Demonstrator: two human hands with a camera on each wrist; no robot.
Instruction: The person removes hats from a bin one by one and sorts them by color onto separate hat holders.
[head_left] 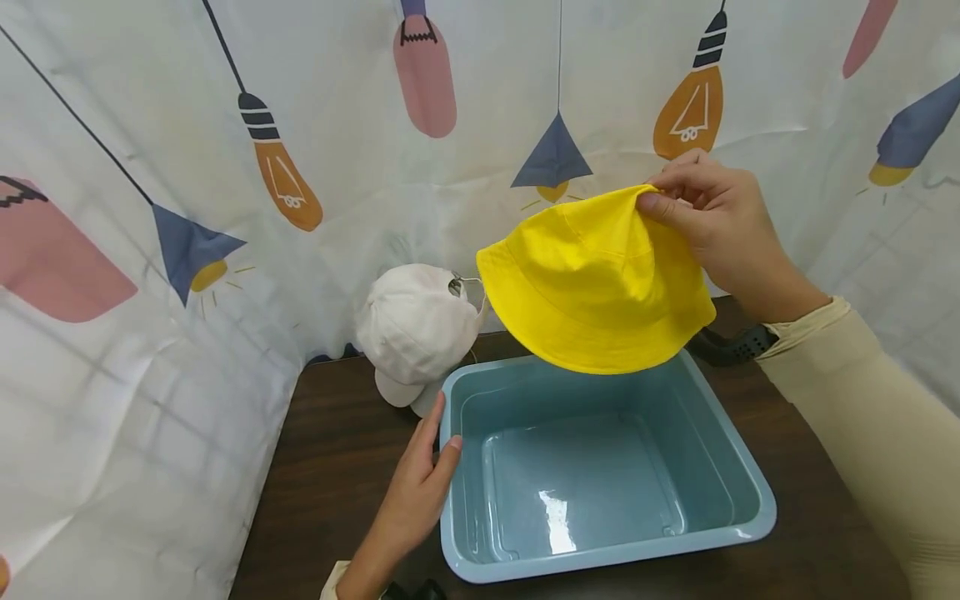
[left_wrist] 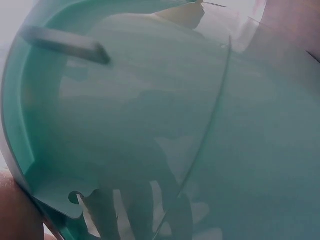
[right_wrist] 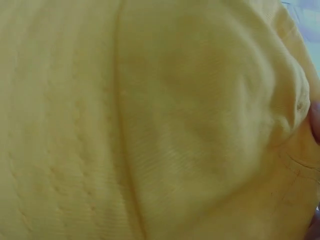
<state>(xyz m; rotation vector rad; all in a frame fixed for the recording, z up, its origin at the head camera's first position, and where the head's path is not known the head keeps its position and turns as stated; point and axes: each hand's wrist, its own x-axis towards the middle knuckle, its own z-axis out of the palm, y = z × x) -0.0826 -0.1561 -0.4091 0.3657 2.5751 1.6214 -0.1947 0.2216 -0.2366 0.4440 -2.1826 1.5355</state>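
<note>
My right hand [head_left: 720,217] pinches a yellow bucket hat [head_left: 600,283] by its crown between thumb and fingers. The hat hangs tilted over the back rim of a light blue plastic basin [head_left: 607,558], its brim toward me. Yellow cloth of the hat [right_wrist: 190,110] fills the right wrist view, with fingertips just showing at the right edge. My left hand [head_left: 412,492] rests against the basin's left side, fingers straight along the outside and the thumb at the rim. In the left wrist view the glossy basin wall [left_wrist: 140,110] fills most of the frame.
White caps [head_left: 420,333] stand together behind the basin's left corner, against the hanging cloth [head_left: 360,192] printed with lamps and bulbs. Underneath is a dark wooden table [head_left: 322,475]. A black strap [head_left: 738,346] shows at my right wrist.
</note>
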